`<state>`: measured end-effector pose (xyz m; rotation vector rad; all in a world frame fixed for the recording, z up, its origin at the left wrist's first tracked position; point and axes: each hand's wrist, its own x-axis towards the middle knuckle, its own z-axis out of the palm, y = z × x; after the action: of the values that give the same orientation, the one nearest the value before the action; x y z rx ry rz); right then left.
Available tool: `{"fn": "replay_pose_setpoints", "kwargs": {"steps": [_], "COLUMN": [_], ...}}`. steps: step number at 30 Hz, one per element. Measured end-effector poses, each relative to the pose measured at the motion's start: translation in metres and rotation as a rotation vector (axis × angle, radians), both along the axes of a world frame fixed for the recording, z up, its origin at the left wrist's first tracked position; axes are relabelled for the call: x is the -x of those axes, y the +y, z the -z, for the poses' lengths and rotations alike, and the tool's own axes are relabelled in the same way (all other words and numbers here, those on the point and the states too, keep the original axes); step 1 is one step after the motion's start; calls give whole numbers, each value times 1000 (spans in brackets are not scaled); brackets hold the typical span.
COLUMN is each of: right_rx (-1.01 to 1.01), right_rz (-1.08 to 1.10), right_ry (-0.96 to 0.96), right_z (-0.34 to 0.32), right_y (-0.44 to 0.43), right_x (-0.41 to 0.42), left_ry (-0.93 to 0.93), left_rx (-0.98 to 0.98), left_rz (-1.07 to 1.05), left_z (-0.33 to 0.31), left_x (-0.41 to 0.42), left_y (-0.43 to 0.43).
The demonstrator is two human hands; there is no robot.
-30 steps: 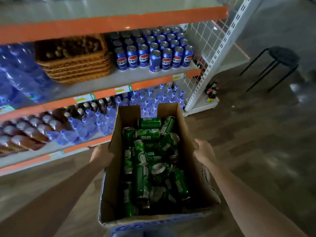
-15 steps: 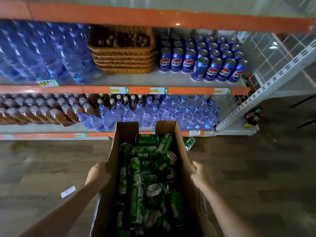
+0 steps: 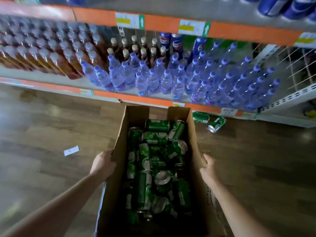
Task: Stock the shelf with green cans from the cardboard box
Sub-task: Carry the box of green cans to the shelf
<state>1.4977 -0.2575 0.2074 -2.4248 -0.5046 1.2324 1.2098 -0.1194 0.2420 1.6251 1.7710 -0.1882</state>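
Held from both sides at 6 o'clock in the view, the cardboard box: left hand at the box's 9 o'clock, fingers curled round the rim of the left wall; right hand at its 3 o'clock, clasped on the edge of the right wall, fingertips hidden behind the cardboard. Open-topped and plain brown inside, with two flaps standing at the far end, a gap between them, and a pale printed strip low on the outer left side. Heaped with green cans, mostly on their sides and pointing every way, pale lettering on the green, a few silver tops turned up. At 1 o'clock from the box, two loose green cans on the wooden floor, both lying down: one just beside the shelf base, the other near it. At 12 o'clock, the low shelf with an orange front edge, crowded with water bottles capped in lilac. At 10 o'clock, wrapped amber bottles. Behind the water, dark bottles with pale caps and a few blue cola cans. Higher still, price labels on the next orange edge. At 2 o'clock, a wire mesh panel. At 9 o'clock, a white paper slip flat on the floor.
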Motion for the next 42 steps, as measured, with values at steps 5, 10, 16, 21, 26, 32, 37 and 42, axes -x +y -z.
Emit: {"fn": "replay_pose_setpoints", "kwargs": {"steps": [5,10,16,21,26,32,37,42], "right_rx": [29,36,36,-13,-57,-68,-47,32], "right_rz": [-66,-104,-55,-10,74,31,-9,-85], "right_ry": [-91,-149,-169,-222,-217,-202,-252,-229], "right_z": [52,106,165,194,214,236,248,254], "right_y": [11,36,68,82,85,67,63,64], "right_x": [2,5,4,0,-3,1,5,5], "left_ry": [8,-3,-26,-43,-84,-117,-170,-212], "left_rx": [29,14,-14,-76,-110,-77,-76,-49], "left_rz": [10,38,60,99,69,-26,-71,-106], "left_z": [64,134,189,219,241,266,281,280], "left_x": [-7,-4,-16,-28,-35,-24,-13,-14], "left_y": [19,52,95,124,128,109,97,96]}}
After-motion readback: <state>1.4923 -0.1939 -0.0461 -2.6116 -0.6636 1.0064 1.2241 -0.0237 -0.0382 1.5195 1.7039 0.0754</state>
